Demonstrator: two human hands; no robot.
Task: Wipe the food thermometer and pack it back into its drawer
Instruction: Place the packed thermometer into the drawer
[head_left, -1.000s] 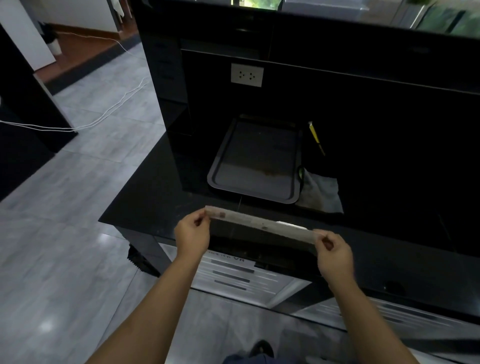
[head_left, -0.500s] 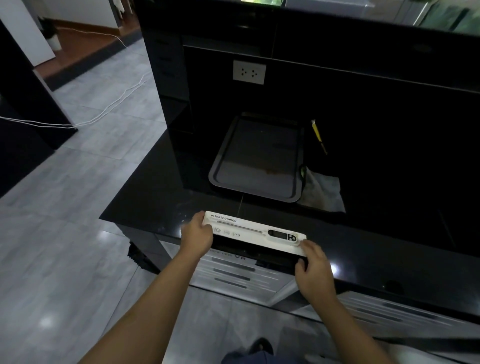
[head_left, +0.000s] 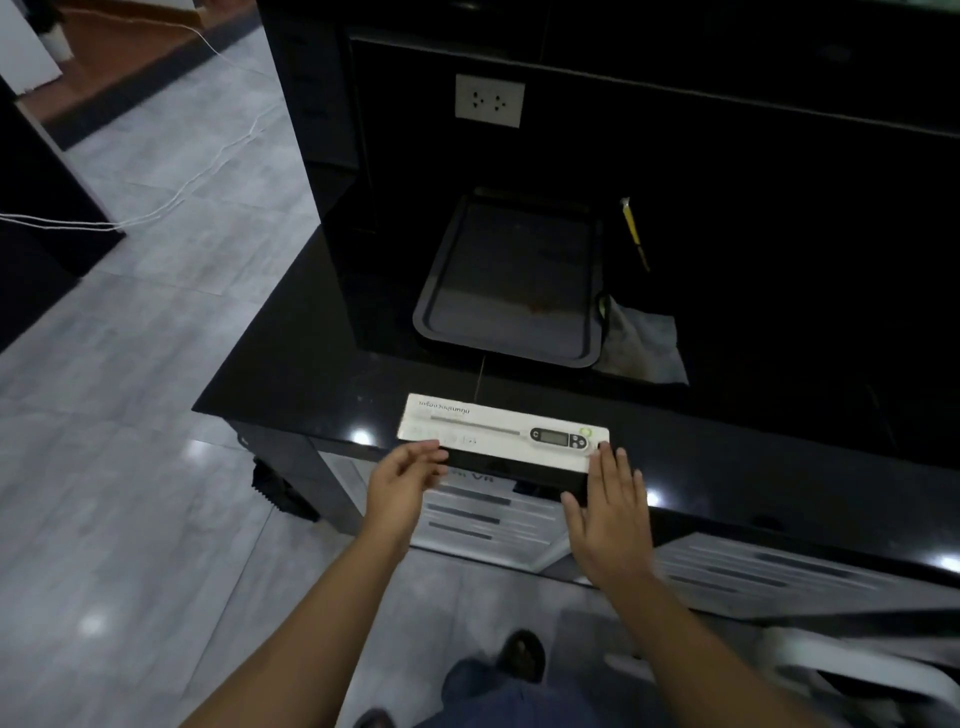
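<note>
The long white thermometer box lay on the glossy black desk; both hands, left and right, hovered just before the box, fingers open.

One white thermometer box picturing a probe thermometer; one dark tray; one grey cloth; one yellow-handled tool; one white wall socket; two hands, left hand and right hand; one black bench; two white cables on the floor.
</note>
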